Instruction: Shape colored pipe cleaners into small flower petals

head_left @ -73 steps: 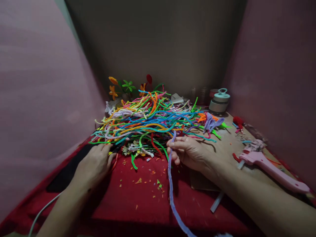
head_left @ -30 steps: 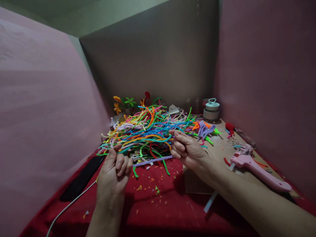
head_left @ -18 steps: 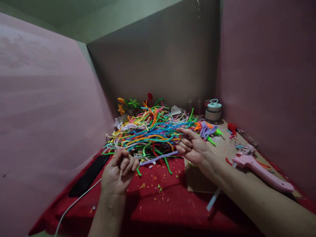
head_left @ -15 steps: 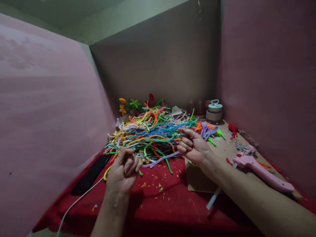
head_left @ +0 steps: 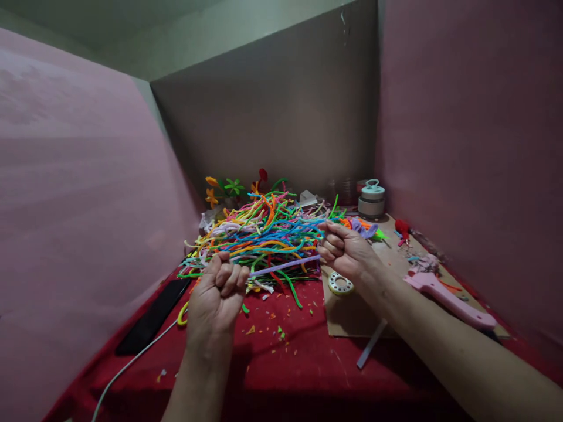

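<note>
A purple pipe cleaner point(head_left: 285, 266) stretches nearly straight between my two hands. My left hand point(head_left: 222, 287) is closed around its left end, palm turned up. At the other end my right hand point(head_left: 345, 249) grips it with curled fingers. Behind and below it spreads a large heap of many-coloured pipe cleaners point(head_left: 264, 234). The tips of the purple piece are hidden inside my fingers.
A pink glue gun point(head_left: 453, 299) with a clear glue stick point(head_left: 372, 346) lies on cardboard point(head_left: 352, 319) at right. A black phone point(head_left: 152, 319) and white cable point(head_left: 132, 360) are at left. Pipe-cleaner flowers point(head_left: 233, 186) and a grey-and-mint container point(head_left: 372, 199) stand behind. Scraps dot the red cloth point(head_left: 299, 357).
The purple pipe cleaner has gone from slack and curved to pulled straight between my hands. My left fingers have closed tighter. The view has shifted slightly, uncovering a round, holed disc on the cardboard.
</note>
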The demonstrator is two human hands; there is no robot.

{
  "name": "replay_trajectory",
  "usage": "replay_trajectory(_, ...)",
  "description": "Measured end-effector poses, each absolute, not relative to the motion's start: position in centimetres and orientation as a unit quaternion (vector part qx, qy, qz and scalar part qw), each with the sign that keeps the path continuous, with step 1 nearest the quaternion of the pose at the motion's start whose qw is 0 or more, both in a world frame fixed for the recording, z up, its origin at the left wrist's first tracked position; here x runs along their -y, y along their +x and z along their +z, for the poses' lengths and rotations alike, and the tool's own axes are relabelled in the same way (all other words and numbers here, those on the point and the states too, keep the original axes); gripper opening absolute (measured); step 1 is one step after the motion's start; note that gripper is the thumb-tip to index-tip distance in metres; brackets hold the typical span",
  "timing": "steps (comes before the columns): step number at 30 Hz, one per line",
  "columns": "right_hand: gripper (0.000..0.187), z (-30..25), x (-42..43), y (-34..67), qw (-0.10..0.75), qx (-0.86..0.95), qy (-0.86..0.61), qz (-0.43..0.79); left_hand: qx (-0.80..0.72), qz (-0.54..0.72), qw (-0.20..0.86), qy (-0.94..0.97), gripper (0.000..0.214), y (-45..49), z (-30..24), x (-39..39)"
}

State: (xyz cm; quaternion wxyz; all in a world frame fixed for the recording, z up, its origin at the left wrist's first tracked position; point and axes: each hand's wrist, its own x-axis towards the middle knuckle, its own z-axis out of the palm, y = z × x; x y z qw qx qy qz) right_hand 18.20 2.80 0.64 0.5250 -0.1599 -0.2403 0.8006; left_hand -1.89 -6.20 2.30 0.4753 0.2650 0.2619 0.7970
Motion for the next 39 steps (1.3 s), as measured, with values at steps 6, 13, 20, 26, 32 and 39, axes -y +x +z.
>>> replay_trajectory(6,0.012,1.1,-1.9,18.5,0.559,0.244,-0.130,0.782,-0.158,0.816,0.510,0.220,0.036,-2.1,2.8,6.7)
replay_trajectory(13,0.013,1.2,-1.3,19.1,0.557,0.290,-0.137,0.766,-0.170,0.802,0.511,0.257,0.029,-1.8,2.5,5.7)
replay_trajectory(20,0.036,1.2,-0.7,17.4,0.455,0.374,-0.136,0.797,-0.315,0.641,0.581,0.391,0.017,-0.4,3.5,3.2)
replay_trajectory(26,0.050,0.9,-0.5,15.8,0.430,0.411,-0.155,0.789,-0.351,0.534,0.611,0.467,0.026,1.5,3.4,2.1)
replay_trajectory(32,0.039,0.4,-0.8,15.0,0.412,0.413,-0.162,0.796,-0.358,0.511,0.588,0.515,0.020,1.9,2.1,1.2)
replay_trajectory(39,0.030,-0.7,-0.9,15.0,0.398,0.444,-0.159,0.787,-0.336,0.609,0.554,0.457,0.016,1.4,1.9,0.7)
